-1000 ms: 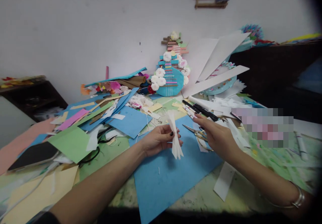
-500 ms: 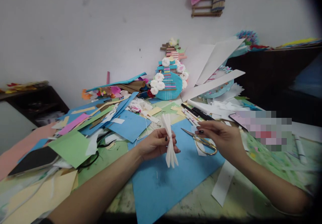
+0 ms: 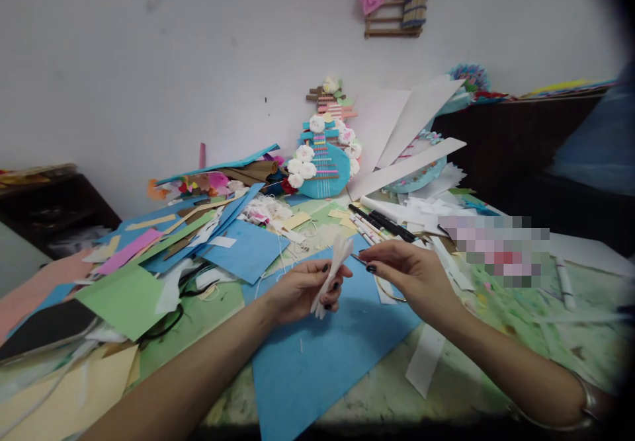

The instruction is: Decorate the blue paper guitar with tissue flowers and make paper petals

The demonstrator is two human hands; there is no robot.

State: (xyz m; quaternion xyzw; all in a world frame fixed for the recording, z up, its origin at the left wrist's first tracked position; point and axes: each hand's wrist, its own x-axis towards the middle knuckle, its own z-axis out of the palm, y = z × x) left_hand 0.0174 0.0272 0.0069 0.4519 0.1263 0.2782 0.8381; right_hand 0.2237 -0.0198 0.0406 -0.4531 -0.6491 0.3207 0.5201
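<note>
My left hand (image 3: 310,289) is closed around a bundle of pleated white tissue paper (image 3: 340,256), pinched narrow at the middle, with its ends fanning above and below the fingers. The bundle tilts to the right over a blue sheet (image 3: 317,375). Just right of it, my right hand (image 3: 407,266) has thumb and forefinger brought together in a pinch; what lies between them is too small to make out. Gold-handled scissors (image 3: 389,290) show partly behind this hand, their blade tip near the fingertips and most of the handle hidden.
Pens and markers (image 3: 367,223) lie behind the right hand. Coloured paper sheets (image 3: 124,299) crowd the left side, near a dark flat object (image 3: 47,328). A blue lute-shaped craft (image 3: 325,170) with white flowers leans on the wall. White strips (image 3: 425,360) lie at right.
My right hand has moved left towards the paper bundle and now covers more of the scissors. The bundle has tilted from upright to slanting right. The whole view has shifted slightly.
</note>
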